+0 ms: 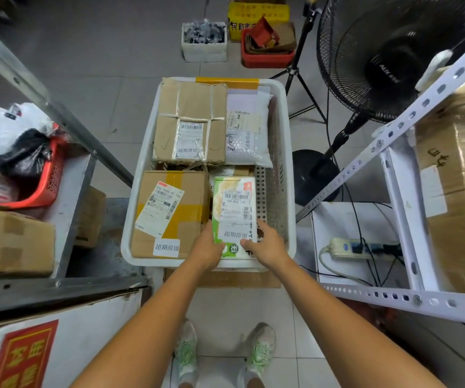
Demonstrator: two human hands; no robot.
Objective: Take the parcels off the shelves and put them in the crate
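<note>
A white plastic crate (278, 169) stands on the floor in front of me. Inside it lie a taped cardboard box (190, 121) at the back left, a white padded mailer (246, 130) at the back right and a cardboard box with yellow tape (169, 214) at the front left. In the front right corner sits a green-and-white parcel (234, 208). My left hand (207, 247) grips its near left edge and my right hand (264, 243) grips its near right edge.
A metal shelf on the left holds a cardboard box (10, 242) and a red basket (43, 180) of bags. A white shelf on the right holds a large wrapped carton (461, 175) and a power strip (346, 247). A black fan (382, 57) stands behind the crate.
</note>
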